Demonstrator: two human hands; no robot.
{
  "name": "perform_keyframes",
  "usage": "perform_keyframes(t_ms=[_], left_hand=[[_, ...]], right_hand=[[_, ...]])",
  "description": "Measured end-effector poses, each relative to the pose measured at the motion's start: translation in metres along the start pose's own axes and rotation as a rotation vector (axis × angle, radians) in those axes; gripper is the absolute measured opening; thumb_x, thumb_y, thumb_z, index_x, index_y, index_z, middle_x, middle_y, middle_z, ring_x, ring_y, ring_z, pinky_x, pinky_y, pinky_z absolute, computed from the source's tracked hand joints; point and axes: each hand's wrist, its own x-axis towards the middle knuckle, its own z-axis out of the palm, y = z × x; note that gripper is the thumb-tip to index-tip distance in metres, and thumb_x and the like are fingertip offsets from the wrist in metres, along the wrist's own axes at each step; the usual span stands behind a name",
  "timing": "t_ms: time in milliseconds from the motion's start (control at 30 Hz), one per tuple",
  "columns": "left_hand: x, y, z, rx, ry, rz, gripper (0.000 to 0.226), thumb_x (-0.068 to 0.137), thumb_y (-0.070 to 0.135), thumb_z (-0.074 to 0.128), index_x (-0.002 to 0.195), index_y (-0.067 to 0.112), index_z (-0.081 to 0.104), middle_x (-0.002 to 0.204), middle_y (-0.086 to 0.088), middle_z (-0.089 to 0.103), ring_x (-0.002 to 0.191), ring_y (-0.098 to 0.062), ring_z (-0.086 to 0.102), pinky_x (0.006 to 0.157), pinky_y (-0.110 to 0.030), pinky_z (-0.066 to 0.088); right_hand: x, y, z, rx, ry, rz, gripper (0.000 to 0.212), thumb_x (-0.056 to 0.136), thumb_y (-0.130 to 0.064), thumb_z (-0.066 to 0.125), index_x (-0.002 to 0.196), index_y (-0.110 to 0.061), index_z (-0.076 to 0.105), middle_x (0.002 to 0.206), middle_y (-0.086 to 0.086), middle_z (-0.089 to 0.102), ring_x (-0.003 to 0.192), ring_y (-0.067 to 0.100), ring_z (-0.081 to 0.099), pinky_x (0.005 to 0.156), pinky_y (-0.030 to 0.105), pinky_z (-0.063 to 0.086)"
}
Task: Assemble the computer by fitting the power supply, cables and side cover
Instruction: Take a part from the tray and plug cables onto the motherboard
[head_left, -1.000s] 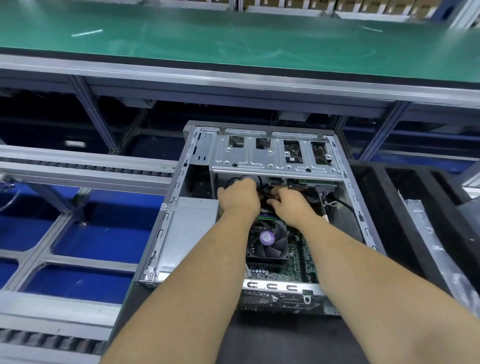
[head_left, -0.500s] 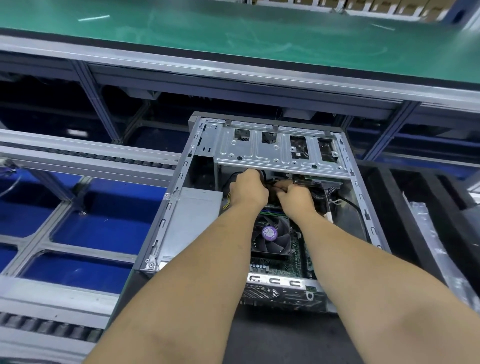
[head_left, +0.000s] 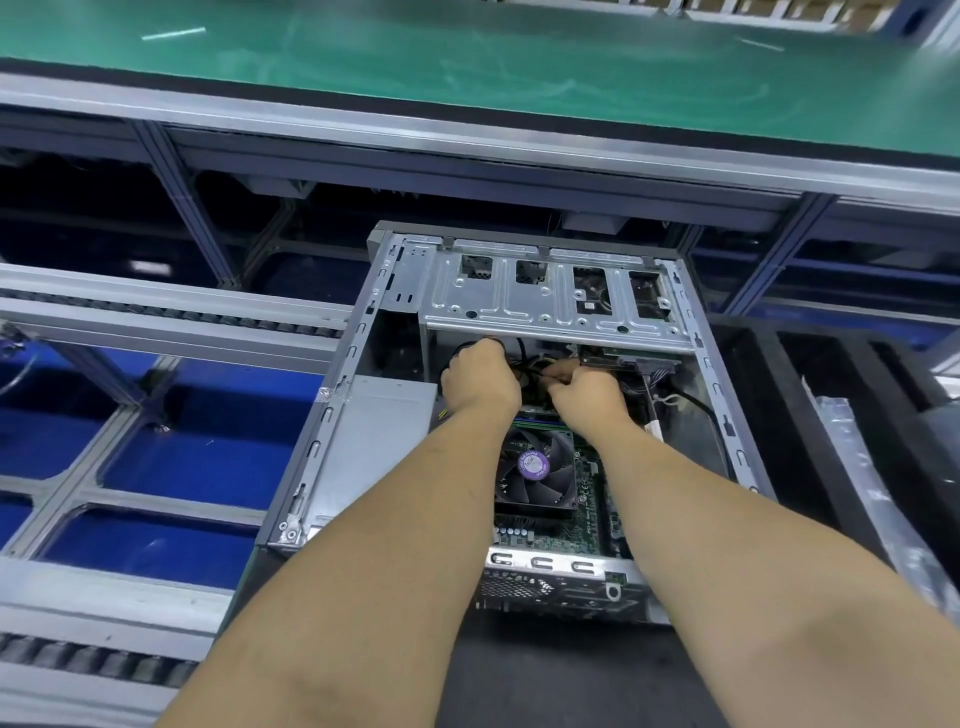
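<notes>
The computer case (head_left: 519, 415) lies on its side with the open face up, and both of the person's hands are deep in the far half of it, just under the edge of the metal drive tray (head_left: 550, 301). The black cables (head_left: 524, 364) they are working on sit right between the two hands, so neither has to reach. The left hand (head_left: 480, 379) is curled over the bundle from the left, knuckles up, and appears to grip a loop of it. The right hand (head_left: 584, 392) comes in from the right with its fingers bent toward the same spot and seems to pinch a cable end or plug, though the fingertips are hidden behind the knuckles and I cannot be sure what they hold.

The cables run roughly left to right here, from the grey power supply (head_left: 379, 441) seated in the left side of the case toward the board under the tray. The right hand is the nearer one to the connectors (head_left: 644, 364) at the far right, so I would judge the plug goes that way while the left hand feeds slack.

The cooling fan (head_left: 535, 470) lies just on the near side of both wrists, and the forearms pass over it. No side cover is fitted yet.
</notes>
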Motion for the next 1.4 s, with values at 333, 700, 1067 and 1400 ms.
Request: perform_keyframes(t_ms=[333,700,1067,1400], left_hand=[[0.004,0.0,0.002,0.016,-0.01,-0.065,0.018,0.09,0.009,0.061,0.081,0.019,0.049,0.104,-0.01,0.068,0.104,-0.032,0.06,0.097,-0.041,0.035],[0.005,-0.001,0.002,-0.012,0.019,-0.074,0.016,0.09,0.007,0.06,0.086,0.021,0.053,0.104,-0.01,0.069,0.106,-0.032,0.057,0.095,-0.04,0.033],[0.005,-0.004,0.008,0.152,-0.003,0.022,0.006,0.093,0.014,0.063,0.094,0.019,0.061,0.106,-0.008,0.069,0.105,-0.03,0.06,0.093,-0.039,0.036],[-0.005,0.0,0.001,0.224,-0.045,0.111,0.015,0.087,0.017,0.061,0.101,0.014,0.064,0.107,-0.01,0.068,0.105,-0.032,0.061,0.084,-0.038,0.042]], right_hand=[[0.008,-0.002,-0.006,0.208,-0.035,0.208,0.028,0.101,-0.01,0.053,0.118,0.007,0.066,0.128,0.024,0.065,0.123,0.036,0.058,0.078,0.029,0.05],[0.006,-0.001,-0.002,0.147,-0.048,0.108,0.027,0.098,-0.024,0.062,0.075,-0.035,0.06,0.089,-0.007,0.062,0.087,0.012,0.054,0.074,0.026,0.045],[0.006,-0.003,-0.004,-0.14,-0.099,0.045,0.009,0.103,-0.023,0.056,0.1,-0.031,0.053,0.096,0.001,0.058,0.088,0.023,0.056,0.075,0.028,0.044],[-0.005,-0.011,-0.007,-0.187,-0.124,0.069,0.019,0.1,-0.027,0.058,0.119,-0.027,0.059,0.122,0.011,0.066,0.106,0.029,0.061,0.091,0.034,0.051]])
